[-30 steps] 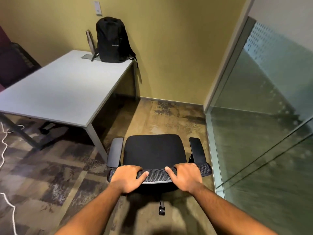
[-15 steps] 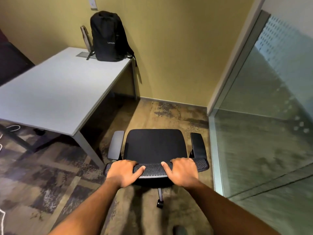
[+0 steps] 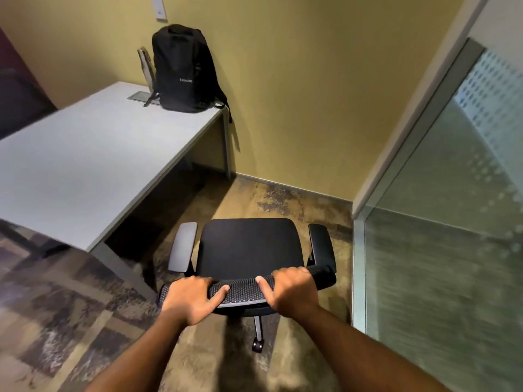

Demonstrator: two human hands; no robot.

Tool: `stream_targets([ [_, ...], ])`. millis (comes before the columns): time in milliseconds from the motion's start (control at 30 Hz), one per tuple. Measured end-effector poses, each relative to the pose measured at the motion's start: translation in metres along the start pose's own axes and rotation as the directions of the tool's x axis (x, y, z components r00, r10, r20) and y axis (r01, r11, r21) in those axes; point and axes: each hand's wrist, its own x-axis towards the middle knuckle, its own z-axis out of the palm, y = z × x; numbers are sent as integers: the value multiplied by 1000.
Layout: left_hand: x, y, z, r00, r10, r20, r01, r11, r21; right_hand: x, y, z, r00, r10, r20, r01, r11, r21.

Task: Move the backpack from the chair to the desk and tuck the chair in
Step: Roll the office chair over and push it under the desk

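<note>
One backpack (image 3: pixel 183 69) is counted on one table (image 3: pixel 85 165), far left; one chair (image 3: pixel 249 250) near, with two armrests; two hands are seen.

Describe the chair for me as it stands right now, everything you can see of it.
The office chair is black, with a smooth padded seat, two flat armrests and a mesh backrest top. Its seat is bare. It stands on the carpet, right of the desk, not under it. One caster shows below. The left hand and right hand grip the backrest's top edge.
</note>
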Motion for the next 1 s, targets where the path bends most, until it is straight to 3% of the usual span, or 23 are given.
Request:
stream_targets([
  [200, 76, 9, -1, 998, -62, -9, 62, 998, 16, 83, 45, 21, 979, -72, 193, 78, 997, -22],
  [500, 178, 7, 4, 980, -198, 3, 198, 980, 18, 202, 80, 25, 938, -171, 302, 186, 982, -22],
  [1000, 292, 34, 10, 899, -439, -13, 439, 896, 63, 359, 149, 74, 886, -388, 254, 390, 920, 45],
])
